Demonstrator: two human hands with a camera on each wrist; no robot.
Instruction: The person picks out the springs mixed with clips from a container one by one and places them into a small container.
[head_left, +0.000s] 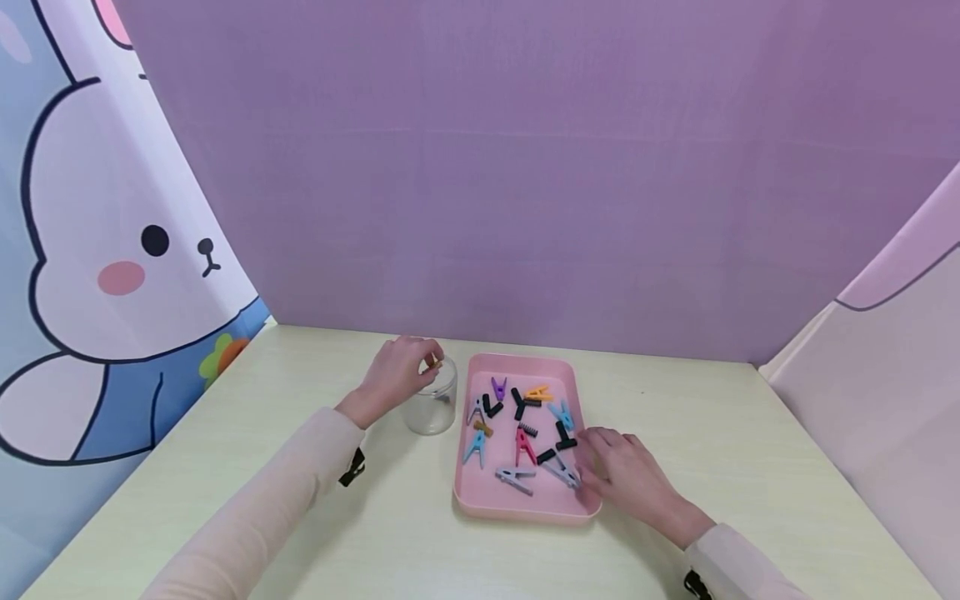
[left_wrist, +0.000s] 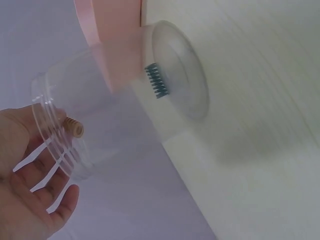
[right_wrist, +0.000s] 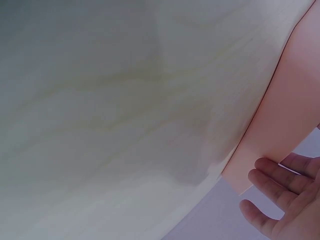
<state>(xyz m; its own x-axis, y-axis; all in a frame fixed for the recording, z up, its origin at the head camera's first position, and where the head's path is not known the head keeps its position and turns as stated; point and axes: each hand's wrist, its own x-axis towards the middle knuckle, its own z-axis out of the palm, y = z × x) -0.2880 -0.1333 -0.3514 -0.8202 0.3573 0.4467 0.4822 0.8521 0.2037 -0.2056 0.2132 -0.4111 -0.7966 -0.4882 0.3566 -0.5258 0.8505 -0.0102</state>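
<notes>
Left grip (head_left: 397, 371) partly hides brown spring (left_wrist: 76, 128).

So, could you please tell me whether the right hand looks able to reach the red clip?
Probably yes: the right hand is at the tray's right side, and nothing covers the red clip. A grey clip and a black piece lie between them, but the hand could likely pass above.

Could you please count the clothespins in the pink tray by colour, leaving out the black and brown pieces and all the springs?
Purple clothespin: 1
Orange clothespin: 1
Red clothespin: 1
Light blue clothespins: 2
Grey clothespins: 3
Total: 8 in view
</notes>
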